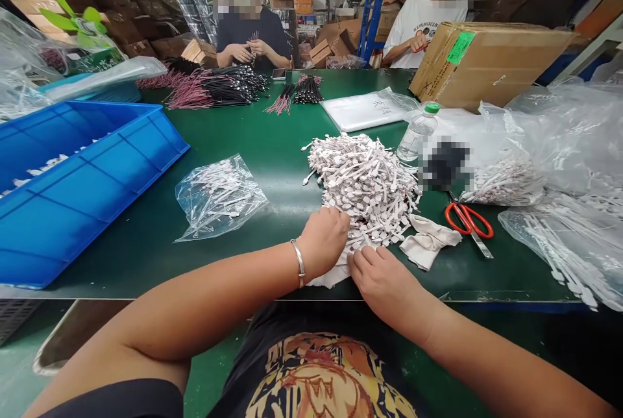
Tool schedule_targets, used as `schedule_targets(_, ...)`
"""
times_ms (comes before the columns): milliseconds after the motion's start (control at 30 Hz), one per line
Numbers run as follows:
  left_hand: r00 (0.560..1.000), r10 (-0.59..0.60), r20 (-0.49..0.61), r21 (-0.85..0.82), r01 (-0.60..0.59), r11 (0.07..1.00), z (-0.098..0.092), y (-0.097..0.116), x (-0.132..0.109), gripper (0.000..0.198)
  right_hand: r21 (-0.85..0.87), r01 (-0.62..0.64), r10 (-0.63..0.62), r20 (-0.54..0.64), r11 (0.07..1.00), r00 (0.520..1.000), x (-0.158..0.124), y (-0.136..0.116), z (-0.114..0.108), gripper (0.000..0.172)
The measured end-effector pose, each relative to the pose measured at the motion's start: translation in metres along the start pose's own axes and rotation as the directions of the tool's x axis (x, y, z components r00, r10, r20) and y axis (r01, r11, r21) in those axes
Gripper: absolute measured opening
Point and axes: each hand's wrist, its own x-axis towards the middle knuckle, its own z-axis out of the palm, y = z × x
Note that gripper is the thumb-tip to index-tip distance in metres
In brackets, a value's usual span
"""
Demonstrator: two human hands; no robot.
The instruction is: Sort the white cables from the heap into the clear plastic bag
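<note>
A big heap of small white cable pieces (365,184) lies on the green table (272,152) in front of me. My left hand (324,239), with a silver bangle on the wrist, is curled at the heap's near edge, fingers closed on some pieces. My right hand (384,282) rests beside it at the front edge, fingers bent and pinching pieces over a white cloth (331,275). What exactly each hand holds is hidden.
A blue tray (73,191) stands at the left, a clear bag of white pieces (219,197) beside it. Red-handled scissors (468,220), a crumpled cloth (428,243), a water bottle (416,132), plastic bags (559,145) and a cardboard box (487,61) lie right. Two people work across the table near wire bundles (219,87).
</note>
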Motion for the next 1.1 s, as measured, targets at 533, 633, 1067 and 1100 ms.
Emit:
schedule_targets(533,0.984,0.151,-0.09,0.01,-0.151,0.988,-0.007,-0.024,0.0,0.015,0.117,-0.35,0.364,-0.134,0.929,0.922,0.0,0.032,0.004,0.019)
schedule_targets(633,0.974,0.207,-0.094,0.036,-0.204,0.978,-0.01,-0.027,-0.001,0.015,0.183,-0.361,0.396,-0.21,0.914,0.894,0.015,0.027,0.012,0.041)
schedule_targets(1067,0.991,0.125,-0.049,-0.085,-0.129,0.988,-0.019,-0.068,-0.03,0.015,0.166,-0.422,0.439,-0.088,0.891,0.894,0.036,0.03,0.051,0.052)
schedule_targets(1100,0.994,0.097,-0.06,-0.186,-0.106,0.977,-0.019,-0.074,-0.034,0.017,0.179,-0.413,0.434,-0.104,0.893,0.895,0.035,0.031,0.049,0.052)
